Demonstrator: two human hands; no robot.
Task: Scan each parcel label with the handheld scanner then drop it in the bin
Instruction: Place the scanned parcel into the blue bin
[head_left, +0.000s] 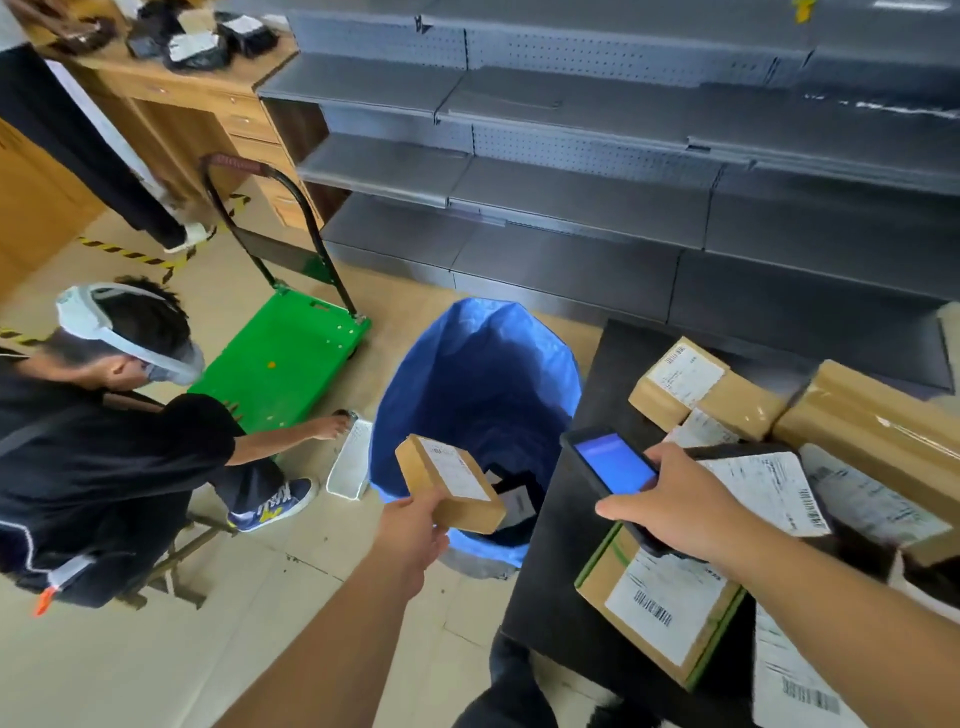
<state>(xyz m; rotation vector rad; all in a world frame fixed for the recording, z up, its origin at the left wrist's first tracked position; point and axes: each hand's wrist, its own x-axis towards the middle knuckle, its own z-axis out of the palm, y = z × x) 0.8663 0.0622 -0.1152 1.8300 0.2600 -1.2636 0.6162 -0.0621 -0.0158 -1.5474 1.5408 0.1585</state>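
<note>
Over the blue-lined bin (475, 374), left of the table (561, 571), the left hand (410, 535) grips a small brown parcel (449, 483); the right hand's (680, 509) fingers wrap the scanner (613, 465), apparently above other parcels (665, 608).

A single wide-angle view sits at the person's head and looks forward and steeply down, so both forearms reach into the picture from the bottom edge, with the left hand (413, 530) and the right hand (685, 509) close beneath the lens. It faces a wall of grey shelving (597, 171) across the top, whose straight lines bend with the wide lens, and takes in the floor, the blue-lined bin (467, 364) near the middle and the black table (550, 597) at lower right. With only this one view, no part of the scene is shared with another.
</note>
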